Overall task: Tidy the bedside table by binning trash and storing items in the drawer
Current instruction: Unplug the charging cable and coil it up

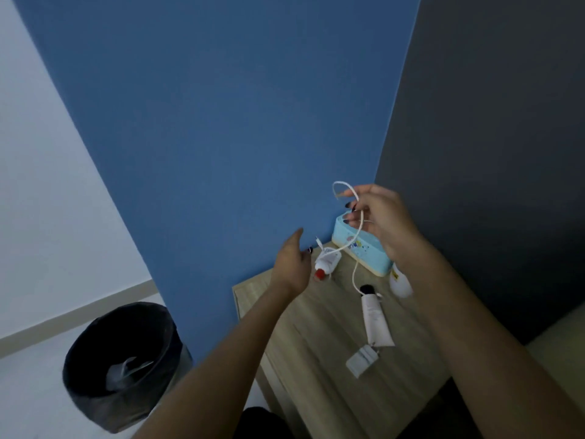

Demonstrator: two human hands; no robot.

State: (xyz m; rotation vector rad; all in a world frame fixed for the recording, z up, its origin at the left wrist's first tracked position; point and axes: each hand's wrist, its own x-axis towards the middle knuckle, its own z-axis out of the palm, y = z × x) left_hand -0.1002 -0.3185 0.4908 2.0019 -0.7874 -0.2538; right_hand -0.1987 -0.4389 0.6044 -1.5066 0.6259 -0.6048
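Right hand (381,217) is pinching a looped white cable (353,277), left hand (291,261) is hovering open beside its free end; cable is appearing light, limp, best gathered at the loop

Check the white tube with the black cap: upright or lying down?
Lying down. The white tube rests flat along the bedside table, with its black cap toward the wall.

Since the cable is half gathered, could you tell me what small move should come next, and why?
Probably the left hand should pinch the loose end of the white cable beside it: the right hand holds only one loop, and the rest trails onto the bedside table.
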